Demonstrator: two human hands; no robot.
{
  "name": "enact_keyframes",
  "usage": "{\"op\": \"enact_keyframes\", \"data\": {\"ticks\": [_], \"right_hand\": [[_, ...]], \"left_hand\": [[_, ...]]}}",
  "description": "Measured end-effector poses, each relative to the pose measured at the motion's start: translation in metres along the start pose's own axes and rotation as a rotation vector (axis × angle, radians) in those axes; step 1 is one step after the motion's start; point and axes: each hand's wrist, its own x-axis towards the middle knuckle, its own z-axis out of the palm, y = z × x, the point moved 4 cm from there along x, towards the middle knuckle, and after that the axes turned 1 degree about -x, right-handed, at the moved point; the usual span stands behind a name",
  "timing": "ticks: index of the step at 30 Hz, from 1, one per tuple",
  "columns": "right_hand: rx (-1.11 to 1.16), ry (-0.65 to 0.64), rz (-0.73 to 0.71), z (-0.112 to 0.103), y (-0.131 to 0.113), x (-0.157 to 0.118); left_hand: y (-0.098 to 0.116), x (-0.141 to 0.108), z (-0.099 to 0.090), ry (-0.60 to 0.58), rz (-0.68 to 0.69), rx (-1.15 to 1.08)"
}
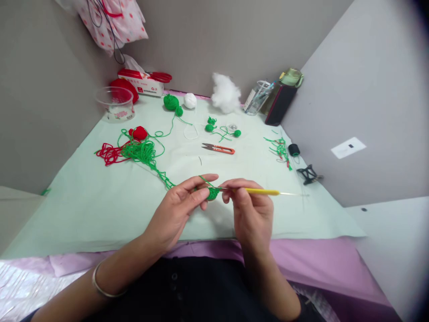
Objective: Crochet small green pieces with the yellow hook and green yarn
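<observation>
My left hand [182,203] pinches a small green crocheted piece [213,193] between thumb and fingers, with green yarn running over its raised index finger. In my right hand [252,208] is a crochet hook with a yellow handle [263,192]; its metal tip meets the green piece. From beneath my left hand, green yarn trails back to a loose green tangle [142,152] at the left. Beyond my hands lie orange-handled thread snips [218,148], pointing left.
Red yarn [110,153] lies beside the tangle. Farther back stand a clear tub [115,109], tissue box [140,84], green ball [171,102], white ball [190,100], white stuffing [225,94] and a pen cup [257,98]. Black thread [293,150] and yarn scraps [279,150] sit right.
</observation>
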Motion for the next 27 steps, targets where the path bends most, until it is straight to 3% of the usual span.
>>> {"op": "enact_keyframes", "data": {"ticks": [5,9,13,19,22,24,27], "right_hand": [[0.132,-0.018,0.099,-0.001,0.001,0.005],[0.038,-0.046,0.039,-0.002,-0.004,-0.001],[-0.284,-0.081,-0.173,-0.001,-0.015,-0.009],[-0.662,-0.175,-0.575,0.01,-0.02,-0.018],[-0.787,-0.107,-0.695,0.011,-0.014,-0.023],[-0.807,-0.064,-0.724,0.01,-0.013,-0.025],[-0.586,-0.023,-0.543,0.003,-0.015,-0.018]], "left_hand": [[0.005,-0.001,-0.003,0.016,0.012,0.029],[0.006,-0.002,-0.006,0.017,0.06,0.081],[0.008,-0.002,-0.008,0.039,0.149,0.203],[0.01,-0.007,-0.003,0.175,0.245,0.376],[0.006,-0.006,0.0,0.15,0.169,0.213],[0.002,-0.002,0.0,0.088,0.024,0.019],[0.001,0.004,-0.003,0.025,-0.172,-0.184]]}}
